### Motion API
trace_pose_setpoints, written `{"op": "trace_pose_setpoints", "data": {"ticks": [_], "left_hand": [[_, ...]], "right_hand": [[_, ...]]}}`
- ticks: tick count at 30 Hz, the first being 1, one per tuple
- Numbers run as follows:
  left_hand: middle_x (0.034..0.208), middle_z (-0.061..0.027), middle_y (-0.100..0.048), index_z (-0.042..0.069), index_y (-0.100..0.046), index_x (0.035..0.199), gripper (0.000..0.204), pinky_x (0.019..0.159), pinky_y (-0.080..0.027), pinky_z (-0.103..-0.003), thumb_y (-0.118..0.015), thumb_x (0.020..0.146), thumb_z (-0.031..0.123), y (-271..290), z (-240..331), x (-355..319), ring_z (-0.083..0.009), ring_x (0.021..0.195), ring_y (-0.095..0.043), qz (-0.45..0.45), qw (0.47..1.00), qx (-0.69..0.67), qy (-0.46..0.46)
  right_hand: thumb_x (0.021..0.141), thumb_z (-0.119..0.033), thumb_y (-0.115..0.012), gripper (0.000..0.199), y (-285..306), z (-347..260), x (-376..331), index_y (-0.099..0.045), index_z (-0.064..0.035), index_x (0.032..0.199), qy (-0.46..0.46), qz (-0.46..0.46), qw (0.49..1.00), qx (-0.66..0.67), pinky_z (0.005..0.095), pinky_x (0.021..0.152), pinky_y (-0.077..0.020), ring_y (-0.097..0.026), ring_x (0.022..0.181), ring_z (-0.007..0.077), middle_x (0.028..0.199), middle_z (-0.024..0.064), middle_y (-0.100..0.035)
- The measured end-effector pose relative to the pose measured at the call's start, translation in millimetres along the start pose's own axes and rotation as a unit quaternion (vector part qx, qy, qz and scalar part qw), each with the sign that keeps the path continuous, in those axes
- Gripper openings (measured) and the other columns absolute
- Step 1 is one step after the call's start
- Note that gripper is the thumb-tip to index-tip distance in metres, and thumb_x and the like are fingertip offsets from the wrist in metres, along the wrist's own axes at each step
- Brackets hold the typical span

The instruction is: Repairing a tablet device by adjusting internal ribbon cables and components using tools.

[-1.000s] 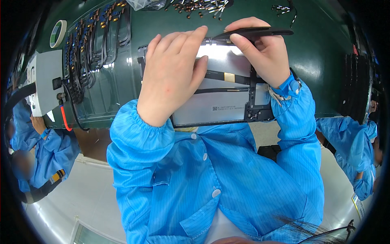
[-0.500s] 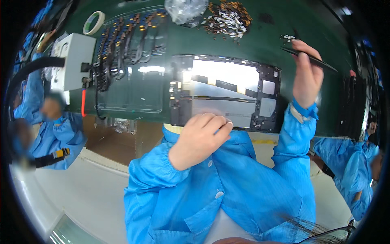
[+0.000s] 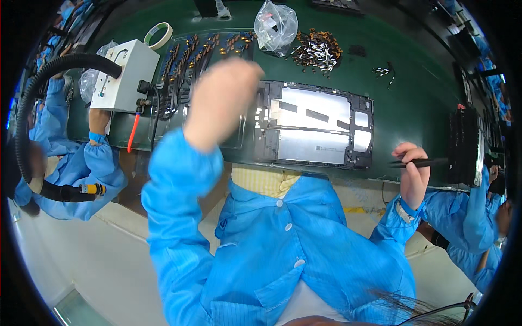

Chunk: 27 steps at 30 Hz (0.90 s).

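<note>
An opened tablet (image 3: 312, 148) lies on the green table in front of me, its silver battery and black frame showing. My left hand (image 3: 225, 100) is raised over the right part of a clear tray (image 3: 234, 138), left of the tablet. Motion smears its fingers, so what they hold, if anything, is unclear. Black tweezers (image 3: 427, 162) are gripped in my right hand (image 3: 413, 165), to the right of the tablet near the table's front edge. Rows of dark flex cables (image 3: 182, 76) with gold-coloured ends lie in the tray, partly hidden behind my left hand.
Beyond the tablet are a pile of small silver and orange parts (image 3: 321, 54), a clear plastic bag (image 3: 275, 27) and a few tiny parts (image 3: 382, 71). A white box (image 3: 128, 76) with a black hose and a tape roll (image 3: 158, 36) stand left. Black stacked panels (image 3: 465, 146) sit right. Co-workers are on both sides.
My left hand has gone from the tablet's near edge up and left over the tray. My right hand has come nearer from the tiny parts, still holding the tweezers. The view has shifted.
</note>
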<state>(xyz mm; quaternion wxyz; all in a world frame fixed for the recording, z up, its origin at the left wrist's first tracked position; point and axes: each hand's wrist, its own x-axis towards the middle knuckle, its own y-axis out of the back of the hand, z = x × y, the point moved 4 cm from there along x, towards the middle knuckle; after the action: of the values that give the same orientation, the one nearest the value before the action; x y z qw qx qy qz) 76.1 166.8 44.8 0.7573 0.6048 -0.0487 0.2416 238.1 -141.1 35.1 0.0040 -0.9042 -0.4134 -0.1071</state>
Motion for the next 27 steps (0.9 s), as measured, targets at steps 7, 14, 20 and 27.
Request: {"op": "trace_pose_setpoints", "data": {"ticks": [7, 14, 20, 27], "left_hand": [[0.089, -0.0060, -0.056, 0.012, -0.064, 0.090, 0.014, 0.075, -0.047, -0.035, -0.058, 0.078, 0.016, -46.8, -113.4, 44.5, -0.0265, 0.087, -0.056, 0.004, 0.999, 0.047, -0.008], [0.090, -0.0063, -0.056, 0.011, -0.063, 0.086, 0.012, 0.077, -0.046, -0.035, -0.061, 0.075, 0.015, -43.2, -113.5, 49.2, -0.0264, 0.089, -0.055, 0.025, 0.998, 0.046, -0.042], [0.083, -0.0100, -0.062, 0.002, -0.056, 0.091, 0.016, 0.067, -0.047, -0.028, -0.061, 0.077, 0.007, 23.1, -92.3, 23.5, -0.0213, 0.074, -0.060, 0.000, 0.992, -0.119, 0.047], [0.081, -0.0073, -0.061, 0.003, -0.061, 0.082, 0.017, 0.064, -0.046, -0.029, -0.064, 0.065, -0.002, 78.4, 25.1, -41.7, -0.0185, 0.073, -0.058, 0.203, 0.966, -0.117, -0.111]], "right_hand": [[0.082, -0.006, -0.040, 0.009, -8.9, -10.4, -12.3, -0.048, -0.0006, 0.083, -0.010, 0.022, 1.000, 0.000, 0.0331, 0.083, -0.0393, -0.051, 0.087, 0.0201, 0.095, 0.0159, -0.053], [0.083, -0.006, -0.040, 0.010, -1.1, -15.2, -19.1, -0.049, -0.0014, 0.083, -0.009, 0.038, 0.999, -0.036, 0.0327, 0.082, -0.0392, -0.050, 0.081, 0.0177, 0.090, 0.0123, -0.054], [0.080, 0.001, -0.049, 0.009, -12.7, 0.5, -21.8, -0.056, -0.0020, 0.085, -0.092, 0.027, 0.995, -0.040, 0.0165, 0.061, -0.0313, -0.042, 0.069, 0.0034, 0.080, 0.0001, -0.050], [0.083, -0.005, -0.054, 0.020, -99.6, 15.7, 3.8, -0.059, -0.0008, 0.101, -0.155, -0.183, 0.967, 0.079, 0.0179, 0.058, -0.0387, -0.050, 0.065, 0.0037, 0.072, -0.0009, -0.057]]}}
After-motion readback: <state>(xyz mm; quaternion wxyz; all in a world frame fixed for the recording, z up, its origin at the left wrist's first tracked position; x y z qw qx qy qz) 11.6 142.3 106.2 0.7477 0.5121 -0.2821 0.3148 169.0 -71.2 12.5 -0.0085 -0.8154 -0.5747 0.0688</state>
